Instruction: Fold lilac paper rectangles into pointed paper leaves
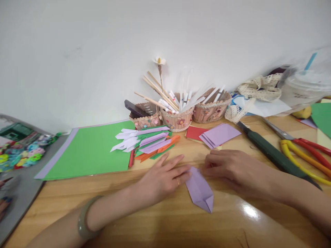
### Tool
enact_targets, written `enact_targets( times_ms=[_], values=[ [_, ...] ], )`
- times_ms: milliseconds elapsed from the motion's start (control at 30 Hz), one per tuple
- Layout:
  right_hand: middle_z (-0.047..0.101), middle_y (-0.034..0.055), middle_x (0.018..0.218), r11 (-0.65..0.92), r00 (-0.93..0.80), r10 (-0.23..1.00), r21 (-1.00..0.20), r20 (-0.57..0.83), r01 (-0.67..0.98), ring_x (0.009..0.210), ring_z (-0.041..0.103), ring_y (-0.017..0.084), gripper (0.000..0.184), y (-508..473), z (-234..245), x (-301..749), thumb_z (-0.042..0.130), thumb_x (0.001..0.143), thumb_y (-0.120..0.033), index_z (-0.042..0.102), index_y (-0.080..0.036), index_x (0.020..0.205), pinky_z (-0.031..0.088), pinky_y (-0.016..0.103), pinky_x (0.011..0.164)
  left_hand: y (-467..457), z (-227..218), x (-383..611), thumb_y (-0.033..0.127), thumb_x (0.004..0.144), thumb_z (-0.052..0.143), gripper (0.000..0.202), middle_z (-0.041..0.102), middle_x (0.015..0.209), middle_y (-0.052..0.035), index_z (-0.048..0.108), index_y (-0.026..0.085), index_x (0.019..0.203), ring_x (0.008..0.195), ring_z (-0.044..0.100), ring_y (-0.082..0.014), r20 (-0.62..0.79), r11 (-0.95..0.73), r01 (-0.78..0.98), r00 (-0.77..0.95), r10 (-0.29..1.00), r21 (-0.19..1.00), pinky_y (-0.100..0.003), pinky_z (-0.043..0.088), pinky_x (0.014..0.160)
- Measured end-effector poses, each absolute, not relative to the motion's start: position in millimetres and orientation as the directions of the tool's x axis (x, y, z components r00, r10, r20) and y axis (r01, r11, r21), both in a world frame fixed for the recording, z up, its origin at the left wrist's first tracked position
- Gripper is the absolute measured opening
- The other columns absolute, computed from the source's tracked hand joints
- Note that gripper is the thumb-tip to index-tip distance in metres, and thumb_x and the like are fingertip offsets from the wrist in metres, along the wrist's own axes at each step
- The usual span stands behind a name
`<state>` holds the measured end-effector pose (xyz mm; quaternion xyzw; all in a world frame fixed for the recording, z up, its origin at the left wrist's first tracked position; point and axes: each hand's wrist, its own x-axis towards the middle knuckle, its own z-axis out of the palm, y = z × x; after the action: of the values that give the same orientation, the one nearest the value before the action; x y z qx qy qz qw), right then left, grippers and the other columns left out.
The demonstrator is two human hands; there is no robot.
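A small purple sheet of paper (199,188) lies on the wooden table with its corners folded in and one flap lifted at the near end. My left hand (165,175) rests beside it, fingers spread, two fingertips on the paper's far left edge. Close to the far right edge is my right hand (230,168), its fingers curled together; whatever they may pinch is hidden. Beyond my hands lie a stack of purple paper rectangles (219,135) and some red paper (195,133). Folded paper pieces (147,141) in white, green, purple and orange are heaped above my left hand.
Large green sheets (90,150) lie at the left. Three decorated baskets (178,119) with sticks and pens stand along the wall. At the right are a dark-green-handled tool (274,151), scissors (292,137), lace (258,88) and a plastic cup (305,86). Another person's fingers (3,203) show far left.
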<state>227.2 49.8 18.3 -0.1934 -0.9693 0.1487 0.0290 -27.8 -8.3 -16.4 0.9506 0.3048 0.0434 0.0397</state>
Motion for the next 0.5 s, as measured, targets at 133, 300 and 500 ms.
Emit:
enact_targets(
  times_ms=[133,300,500],
  values=[
    [0.057,0.0026,0.071,0.839,-0.872,0.486,-0.312,0.059,0.446,0.064,0.054,0.015,0.028,49.5,18.5,229.5,0.041,0.088,-0.009,0.058,-0.018,0.069,0.036,0.028,0.059,-10.7,-20.9,-27.2,0.011,0.095,0.041,0.034,0.055,0.133,-0.0087,0.051,0.017,0.127,0.135,0.033,-0.0285,0.203,-0.790,0.613,0.770,0.604,0.025,-0.059,0.025,0.108],
    [0.061,0.0037,0.082,0.811,-0.833,0.548,-0.297,0.084,0.504,0.070,0.058,0.017,0.018,49.3,20.0,228.9,0.047,0.085,-0.012,0.063,-0.019,0.087,0.040,0.029,0.060,-10.8,-23.9,-27.0,0.011,0.090,0.047,0.026,0.066,0.100,-0.0110,0.059,0.011,0.113,0.118,0.051,-0.0280,0.359,-0.730,0.677,0.707,0.609,-0.094,-0.055,0.032,0.104],
    [0.063,0.0045,0.089,0.800,-0.811,0.571,-0.312,0.131,0.513,0.078,0.060,0.018,0.021,47.8,9.2,222.9,0.049,0.087,-0.016,0.063,-0.021,0.102,0.045,0.029,0.067,-8.2,-22.7,-23.8,0.016,0.091,0.050,0.016,0.066,0.086,-0.0048,0.065,0.013,0.089,0.103,0.058,-0.0211,0.493,-0.731,0.678,0.662,0.565,-0.072,-0.042,0.037,0.104]
  ],
)
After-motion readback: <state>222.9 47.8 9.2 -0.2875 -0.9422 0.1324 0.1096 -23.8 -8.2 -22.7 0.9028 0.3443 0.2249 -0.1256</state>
